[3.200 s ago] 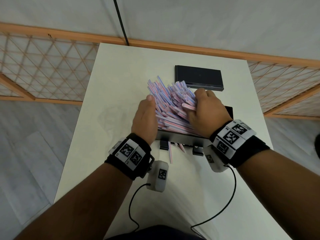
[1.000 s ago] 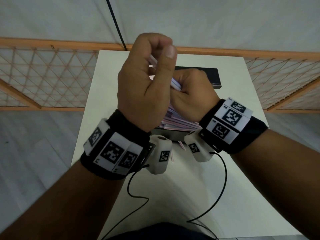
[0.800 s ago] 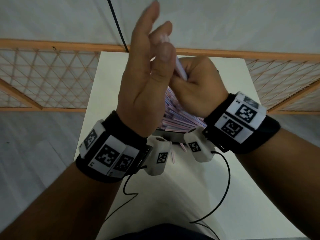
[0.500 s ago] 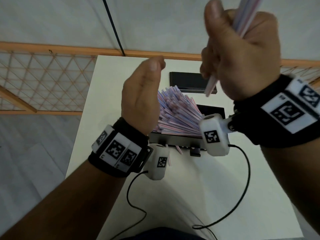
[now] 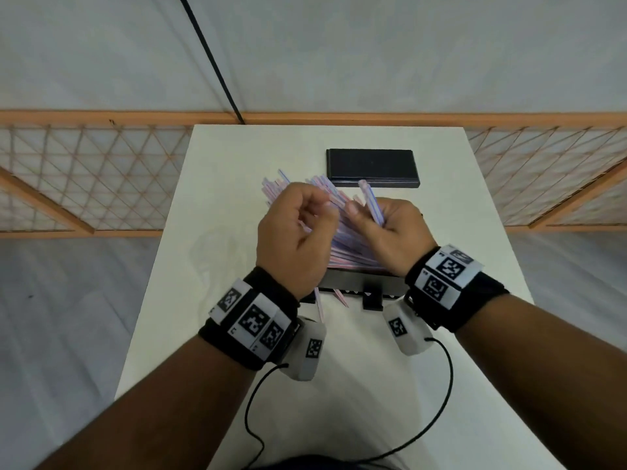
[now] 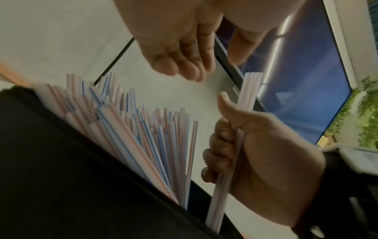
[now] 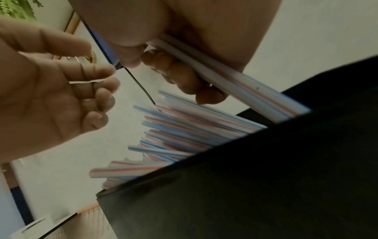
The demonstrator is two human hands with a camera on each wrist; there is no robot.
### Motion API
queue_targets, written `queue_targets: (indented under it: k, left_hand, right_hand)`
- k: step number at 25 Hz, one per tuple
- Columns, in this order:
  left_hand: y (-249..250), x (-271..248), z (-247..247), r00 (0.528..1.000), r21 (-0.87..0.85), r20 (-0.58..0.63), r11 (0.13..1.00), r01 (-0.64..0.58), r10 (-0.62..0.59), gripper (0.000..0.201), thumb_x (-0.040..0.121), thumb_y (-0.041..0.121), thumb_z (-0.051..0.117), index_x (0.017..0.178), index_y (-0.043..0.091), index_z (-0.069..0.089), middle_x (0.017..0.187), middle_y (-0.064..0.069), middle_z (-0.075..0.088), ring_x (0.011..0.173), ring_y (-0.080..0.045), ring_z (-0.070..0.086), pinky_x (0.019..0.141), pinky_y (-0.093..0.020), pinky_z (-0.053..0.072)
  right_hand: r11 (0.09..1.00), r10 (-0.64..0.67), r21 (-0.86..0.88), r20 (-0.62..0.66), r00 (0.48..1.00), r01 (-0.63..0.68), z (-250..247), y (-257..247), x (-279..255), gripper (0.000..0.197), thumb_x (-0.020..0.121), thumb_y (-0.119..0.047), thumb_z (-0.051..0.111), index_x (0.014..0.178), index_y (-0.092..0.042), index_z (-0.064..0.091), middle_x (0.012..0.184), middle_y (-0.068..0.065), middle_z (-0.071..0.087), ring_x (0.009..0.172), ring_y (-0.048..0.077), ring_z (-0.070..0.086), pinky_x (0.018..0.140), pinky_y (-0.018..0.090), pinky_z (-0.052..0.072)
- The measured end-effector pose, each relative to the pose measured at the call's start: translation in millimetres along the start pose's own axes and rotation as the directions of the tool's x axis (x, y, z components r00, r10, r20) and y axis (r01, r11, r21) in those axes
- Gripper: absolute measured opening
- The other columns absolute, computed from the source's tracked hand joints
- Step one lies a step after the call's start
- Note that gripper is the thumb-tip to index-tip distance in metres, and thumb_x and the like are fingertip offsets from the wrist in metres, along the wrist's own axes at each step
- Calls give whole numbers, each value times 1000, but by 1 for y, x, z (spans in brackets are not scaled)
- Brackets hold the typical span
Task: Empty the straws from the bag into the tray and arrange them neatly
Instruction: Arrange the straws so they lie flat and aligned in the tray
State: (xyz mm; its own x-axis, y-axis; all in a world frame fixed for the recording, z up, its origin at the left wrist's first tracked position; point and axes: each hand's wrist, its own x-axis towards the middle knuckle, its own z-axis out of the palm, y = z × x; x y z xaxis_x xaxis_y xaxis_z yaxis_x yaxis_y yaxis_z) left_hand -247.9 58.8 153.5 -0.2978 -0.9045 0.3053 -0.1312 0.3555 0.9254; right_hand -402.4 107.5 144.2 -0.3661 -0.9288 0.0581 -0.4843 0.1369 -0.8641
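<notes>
A heap of pink-and-blue striped straws [image 5: 342, 239] lies fanned out in a black tray [image 5: 356, 283] at the table's middle, their far ends sticking out past its left rim. My right hand [image 5: 368, 217] hovers over the heap's right side and grips a small bundle of straws [image 5: 371, 205], tilted upright. My left hand [image 5: 317, 213] hangs beside it over the heap, fingers loosely curled and holding nothing. The left wrist view shows the bundle [image 6: 244, 113] in the right fist [image 6: 241, 153]. In the right wrist view the bundle [image 7: 235, 90] reaches down to the tray wall [image 7: 245, 177].
A flat black lid [image 5: 371, 167] lies behind the tray near the table's far edge. Two loose straws [image 5: 319, 307] lie on the white table [image 5: 210, 266] just in front of the tray. An orange lattice fence [image 5: 84, 178] runs behind and beside the table.
My right hand, raised high with the bundle half a second ago, has come down over the heap next to my left hand. My left hand's fingers have curled in more.
</notes>
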Motion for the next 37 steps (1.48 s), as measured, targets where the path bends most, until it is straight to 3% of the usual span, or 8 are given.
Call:
queue_targets:
  k: [5,10,14,17,21,30,34,37]
  left_hand:
    - [-6,-5,19,970,422,239,904,-68,-39,29,74,9,68,102,14,66,97,-4,62,76,-18,60,74,-19,42]
    - [-24,5,14,975,575,214,815,-78,-57,19,87,11,66,104,9,72,103,-12,59,84,-26,62,82,-30,50]
    - [-36,13,-12,995,483,71,871,-91,65,10,88,12,64,94,12,72,92,-7,64,75,-19,59,74,-21,44]
    - [-44,16,-31,987,314,-103,937,151,-125,29,90,26,63,114,11,60,110,-2,55,97,-20,55,86,-28,43]
    - [-64,27,-29,773,-12,26,773,635,-634,67,90,62,52,130,8,50,121,-11,59,110,-27,58,100,-38,43]
    - [-51,14,-16,781,-104,67,775,624,-620,58,76,73,40,80,18,57,83,-4,60,83,-25,61,93,-58,52]
    - [-63,11,-11,746,-74,43,742,666,-665,92,60,88,38,102,10,61,94,-7,64,97,-34,65,97,-59,50]
    - [-55,12,-10,741,-53,22,739,671,-671,79,77,78,43,103,5,59,95,-11,66,93,-32,65,95,-54,51]
  right_hand:
    - [992,-8,-121,158,987,27,-6,36,6,44,86,-60,56,74,-18,65,66,-3,62,63,14,55,64,30,44]
    - [946,-40,-300,265,963,121,-3,54,6,60,65,-76,66,87,-21,58,85,1,54,80,19,49,64,24,34]
    - [953,14,-303,47,999,1,-2,43,-1,62,55,-62,83,86,-19,51,84,-4,49,76,14,46,67,24,37]
    - [930,59,-366,43,997,-40,1,31,-14,52,66,-56,81,71,-15,49,62,-6,50,56,10,44,54,21,35]
    - [851,85,-523,223,971,46,8,26,-19,48,71,-66,68,71,-18,64,61,-2,61,60,16,56,59,28,47]
    - [698,189,-704,363,913,135,31,31,-6,57,72,-77,50,90,-25,61,90,4,65,87,27,63,76,34,54]
    - [680,210,-706,446,870,198,41,26,6,51,75,-71,60,87,-21,54,88,4,61,83,25,60,67,29,47]
    - [659,299,-731,472,829,178,45,26,14,53,72,-73,62,76,-21,50,76,0,56,76,23,61,62,29,48]
